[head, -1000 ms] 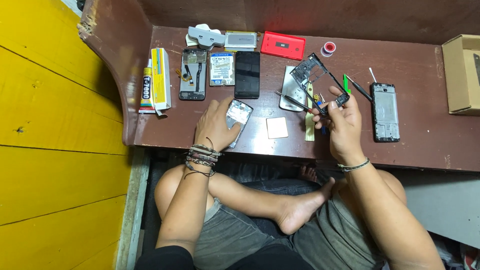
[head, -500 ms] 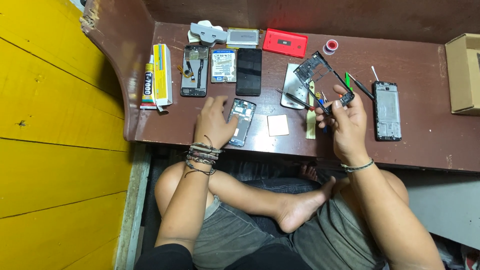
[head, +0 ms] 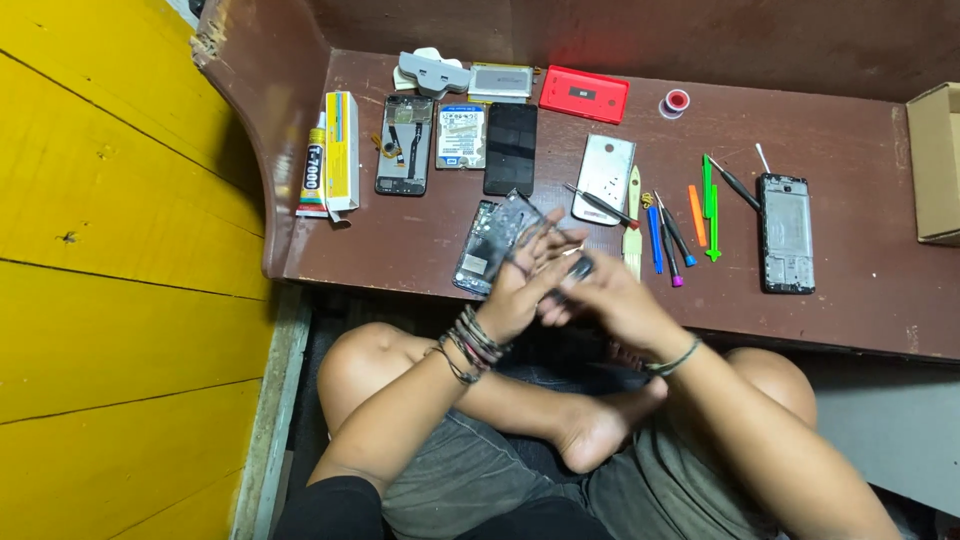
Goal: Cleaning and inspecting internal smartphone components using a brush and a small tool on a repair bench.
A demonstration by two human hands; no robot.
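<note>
Looking down at the brown bench (head: 420, 250), we find both hands together at its near edge. The left hand (head: 520, 290) has its fingers (head: 545, 240) wrapped over the lower end of an opened phone (head: 495, 243), a dark frame with its inner parts showing, which lies tilted across the bench edge. The right hand (head: 610, 295) meets the left from the other side; its fingers are bent in toward the same phone, but we cannot tell whether they grip it, as the left hand covers the contact. Bracelets ring the left wrist, and a thin band the right.

Beyond the hands, toward the back of the bench, a black phone screen (head: 510, 148) lies flat beside a small silver drive (head: 461, 137) and another opened phone frame (head: 404, 145). A glue tube (head: 312, 178) and its yellow box (head: 342, 150) sit at the far left. A silver back cover (head: 603, 178) lies just right of the black screen, with a dark screwdriver (head: 600, 205) across it. To its right stands a row of coloured pry tools (head: 685, 225), and, well apart, a third phone frame (head: 786, 233). A red case (head: 584, 94) and a small tape roll (head: 676, 101) rest along the back. A cardboard box (head: 935, 160) sits at the right edge.
</note>
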